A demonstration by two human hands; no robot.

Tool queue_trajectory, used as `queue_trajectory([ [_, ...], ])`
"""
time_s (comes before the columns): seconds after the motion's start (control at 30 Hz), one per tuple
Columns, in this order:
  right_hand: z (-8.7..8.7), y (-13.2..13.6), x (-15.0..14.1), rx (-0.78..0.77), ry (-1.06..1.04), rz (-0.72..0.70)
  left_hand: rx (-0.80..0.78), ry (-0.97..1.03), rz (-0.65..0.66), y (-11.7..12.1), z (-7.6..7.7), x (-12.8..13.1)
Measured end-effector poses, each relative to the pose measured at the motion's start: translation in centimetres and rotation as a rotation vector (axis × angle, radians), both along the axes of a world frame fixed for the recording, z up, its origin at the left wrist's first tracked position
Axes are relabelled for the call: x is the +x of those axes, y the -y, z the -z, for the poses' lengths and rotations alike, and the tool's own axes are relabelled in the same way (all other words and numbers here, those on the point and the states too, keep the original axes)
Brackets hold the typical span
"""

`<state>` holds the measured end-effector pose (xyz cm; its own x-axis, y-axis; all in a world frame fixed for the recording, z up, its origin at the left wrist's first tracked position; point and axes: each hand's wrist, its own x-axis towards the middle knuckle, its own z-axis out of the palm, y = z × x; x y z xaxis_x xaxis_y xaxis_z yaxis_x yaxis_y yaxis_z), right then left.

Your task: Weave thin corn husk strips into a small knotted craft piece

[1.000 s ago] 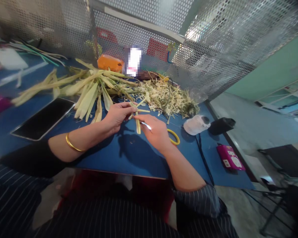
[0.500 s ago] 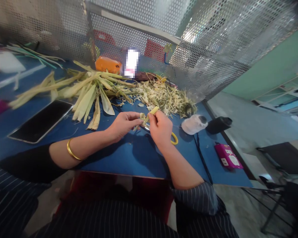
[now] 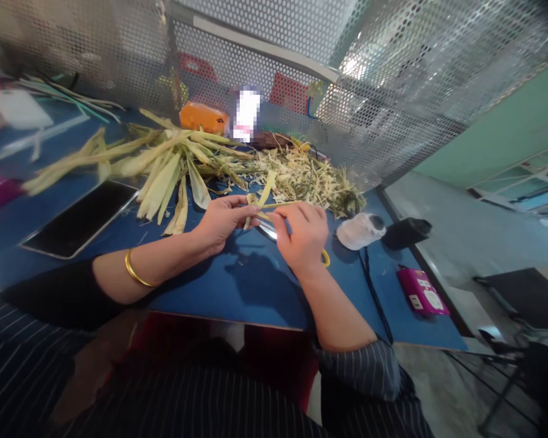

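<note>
Pale green-yellow corn husk strips (image 3: 267, 190) cross one another between my hands, above the front middle of the table. My left hand (image 3: 223, 224) pinches them where they cross, with thumb and fingers pressed together. My right hand (image 3: 302, 236) pinches a strip that runs across to the left hand; its fingertips are partly hidden. Below the right hand lie scissors with a yellow handle (image 3: 326, 258) and shiny blades (image 3: 268, 230), mostly covered by that hand. Behind my hands spreads a pile of shredded husk (image 3: 308, 176). Long whole husks (image 3: 159, 173) lie to the left of it.
A phone (image 3: 80, 219) lies on the blue table (image 3: 201, 298) at left. White thread (image 3: 360, 231) and black thread (image 3: 406, 233) spools lie at right, with a magenta socket box (image 3: 422, 292). An orange packet (image 3: 203, 117) and a perforated metal screen (image 3: 256, 48) stand behind.
My right hand first came up and left with a strip, then moved slightly right, drawing a strip out sideways. My left hand keeps its pinch. One strip now points up and away.
</note>
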<state>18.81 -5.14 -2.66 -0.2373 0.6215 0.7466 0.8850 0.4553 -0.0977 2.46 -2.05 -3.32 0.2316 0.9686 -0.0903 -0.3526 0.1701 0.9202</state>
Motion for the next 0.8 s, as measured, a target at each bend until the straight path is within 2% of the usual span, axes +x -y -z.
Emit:
queue_trajectory([
  [0.07, 0.4, 0.0, -0.3, -0.102, 0.071, -0.063, 0.013, 0.04, -0.007, -0.1, 0.0, 0.0],
  [0.13, 0.8, 0.0, -0.7, -0.201, -0.001, -0.098, 0.01, 0.052, -0.026, -0.1, 0.0, 0.0],
  [0.2, 1.1, -0.1, -1.2, -0.361, -0.257, -0.145, 0.002, 0.045, -0.044, -0.2, 0.2, 0.0],
  [0.3, 1.4, -0.5, -1.5, -0.696, -0.871, -0.232, 0.014, 0.021, -0.072, -0.4, 0.5, -0.1],
  [0.33, 1.5, -0.8, -1.5, -0.764, -1.065, -0.243, 0.019, 0.012, -0.072, -0.4, 0.6, -0.1],
  [0.37, 1.6, -1.0, -1.5, -0.784, -1.219, -0.243, 0.019, 0.003, -0.065, -0.5, 0.6, -0.1],
  [0.43, 1.8, -1.3, -1.5, -0.693, -1.364, -0.229, 0.003, -0.016, -0.029, -0.4, 0.6, -0.1],
  [0.5, 1.7, -1.2, -1.5, -0.521, -1.277, -0.219, 0.005, -0.041, 0.012, -0.2, 0.6, 0.0],
  [0.6, 1.2, -0.5, -1.5, -0.367, -0.932, -0.248, 0.051, -0.117, 0.032, 0.0, 0.4, 0.1],
  [0.67, 0.8, -0.1, -1.5, -0.397, -0.794, -0.287, 0.064, -0.163, 0.022, 0.1, 0.5, 0.2],
  [0.8, 0.5, -0.1, -1.3, -0.488, -0.864, -0.27, 0.062, -0.209, 0.017, 0.2, 0.8, 0.4],
])
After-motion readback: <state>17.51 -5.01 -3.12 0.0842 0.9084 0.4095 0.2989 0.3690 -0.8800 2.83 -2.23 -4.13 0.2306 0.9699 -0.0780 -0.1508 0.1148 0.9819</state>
